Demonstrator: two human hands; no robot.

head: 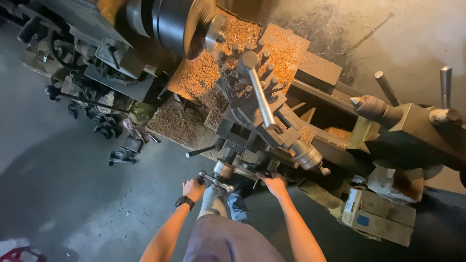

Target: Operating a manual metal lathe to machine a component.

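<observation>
Handwheel (221, 177) of a metal lathe, chrome with a protruding crank handle, mounted low on the front of the carriage apron (233, 140), just below the tool post; left hand (193, 188) closed around its crank at the wheel's left side, black watch (185, 202) on that wrist

Second control, a dark lever or wheel (257, 169) on the apron just right of the handwheel; right hand (275, 184) curled over it, fingers wrapped, exact grip partly hidden

Tool post (247, 80), square block ringed with clamping bolts, long bright steel handle (262, 104) slanting toward the person

Chuck (177, 22), large, dark, blurred, at upper left of the bed

Chips (204, 80), fine orange-brown swarf, heaped over the carriage, bed and tray beneath the chuck

Tailstock (412, 123), olive-coloured, at right, pointed centre (361, 103) facing the chuck, well apart from the tool post

Cardboard box (378, 216), worn, on the floor under the tailstock end

Floor (63, 184), grey concrete

Person's grey shirt (228, 240) at bottom centre, forearms extended to the controls
</observation>
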